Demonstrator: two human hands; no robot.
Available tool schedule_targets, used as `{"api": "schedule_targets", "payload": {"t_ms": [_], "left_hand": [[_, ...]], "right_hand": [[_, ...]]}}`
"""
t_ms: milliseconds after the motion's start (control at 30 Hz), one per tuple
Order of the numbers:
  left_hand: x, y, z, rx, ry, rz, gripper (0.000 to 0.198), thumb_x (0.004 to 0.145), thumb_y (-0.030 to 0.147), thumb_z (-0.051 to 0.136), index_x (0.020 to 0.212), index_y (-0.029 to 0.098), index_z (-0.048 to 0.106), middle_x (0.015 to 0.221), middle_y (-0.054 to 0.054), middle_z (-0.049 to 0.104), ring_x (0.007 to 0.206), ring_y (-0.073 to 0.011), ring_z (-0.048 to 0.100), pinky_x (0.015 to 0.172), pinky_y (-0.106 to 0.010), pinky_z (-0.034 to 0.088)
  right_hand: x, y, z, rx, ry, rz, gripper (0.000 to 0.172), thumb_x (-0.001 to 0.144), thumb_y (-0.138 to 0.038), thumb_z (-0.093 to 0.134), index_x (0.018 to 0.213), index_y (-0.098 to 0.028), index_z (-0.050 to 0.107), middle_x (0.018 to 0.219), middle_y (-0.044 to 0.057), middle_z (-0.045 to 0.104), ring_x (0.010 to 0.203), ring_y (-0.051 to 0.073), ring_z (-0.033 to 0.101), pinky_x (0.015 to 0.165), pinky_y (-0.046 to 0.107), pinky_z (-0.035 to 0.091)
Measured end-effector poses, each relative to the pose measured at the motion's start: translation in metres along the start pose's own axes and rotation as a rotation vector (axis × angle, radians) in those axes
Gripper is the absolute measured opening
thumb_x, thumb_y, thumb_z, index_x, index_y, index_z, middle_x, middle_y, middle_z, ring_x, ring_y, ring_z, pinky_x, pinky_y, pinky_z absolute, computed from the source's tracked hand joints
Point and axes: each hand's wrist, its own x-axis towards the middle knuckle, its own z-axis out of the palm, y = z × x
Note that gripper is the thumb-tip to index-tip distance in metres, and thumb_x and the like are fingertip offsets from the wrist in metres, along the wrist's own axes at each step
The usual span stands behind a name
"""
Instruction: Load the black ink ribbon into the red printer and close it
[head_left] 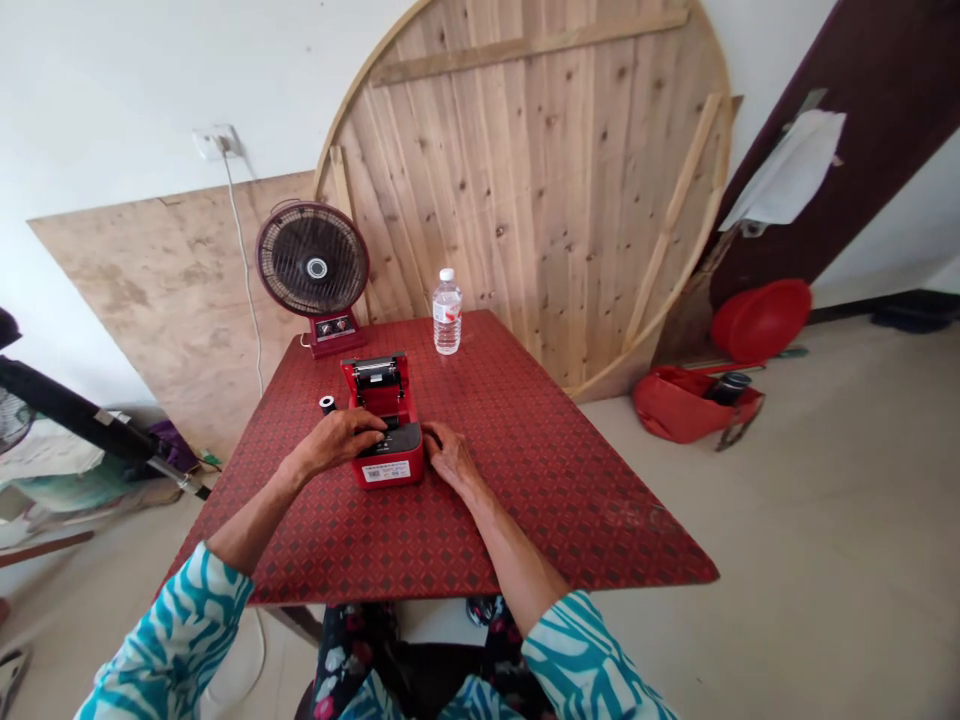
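A red and black receipt printer (388,470) sits on the table with its lid (376,372) raised at the back and its paper bay exposed. My left hand (341,437) reaches over the printer's left side, fingers bent onto its dark top. At the right side, my right hand (448,452) grips the casing with curled fingers; some fingertips are hidden. Just left of the printer stands a small dark roll (327,404) with a white end. A printed white label covers part of the printer's near face.
The red patterned table (540,500) carries a dark red fan (313,270) at the back left and a water bottle (447,315) behind the printer. A round wooden panel (525,180) leans on the wall. A red bag (686,405) lies on the floor at right.
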Motion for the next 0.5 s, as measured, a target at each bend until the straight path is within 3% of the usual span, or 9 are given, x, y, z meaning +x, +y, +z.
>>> {"api": "schedule_targets", "payload": {"t_ms": [100, 300, 500], "left_hand": [[0.003, -0.005, 0.01, 0.006, 0.06, 0.011, 0.024, 0.086, 0.027, 0.053, 0.098, 0.022, 0.074, 0.1, -0.003, 0.074, 0.09, -0.019, 0.068, 0.087, -0.029, 0.051], [0.012, -0.011, 0.019, 0.052, 0.069, 0.074, 0.018, 0.086, 0.021, 0.055, 0.092, 0.019, 0.071, 0.094, -0.004, 0.072, 0.086, -0.0174, 0.066, 0.08, -0.027, 0.048], [0.01, 0.001, 0.026, 0.169, 0.174, 0.17, 0.017, 0.09, 0.018, 0.051, 0.084, 0.017, 0.067, 0.086, -0.004, 0.07, 0.081, -0.0172, 0.064, 0.078, -0.028, 0.043]], "right_hand": [[-0.001, 0.003, 0.0, -0.001, 0.001, -0.002, 0.028, 0.085, -0.018, 0.046, 0.102, -0.021, 0.068, 0.106, 0.007, 0.073, 0.102, 0.019, 0.067, 0.093, 0.036, 0.05], [-0.004, 0.006, 0.0, 0.031, 0.004, 0.026, 0.03, 0.084, -0.022, 0.045, 0.1, -0.022, 0.069, 0.103, 0.007, 0.074, 0.099, 0.021, 0.068, 0.091, 0.036, 0.051], [-0.004, 0.009, 0.0, 0.064, 0.01, 0.042, 0.029, 0.082, -0.029, 0.046, 0.097, -0.022, 0.07, 0.101, 0.008, 0.074, 0.096, 0.023, 0.069, 0.092, 0.04, 0.051]]}}
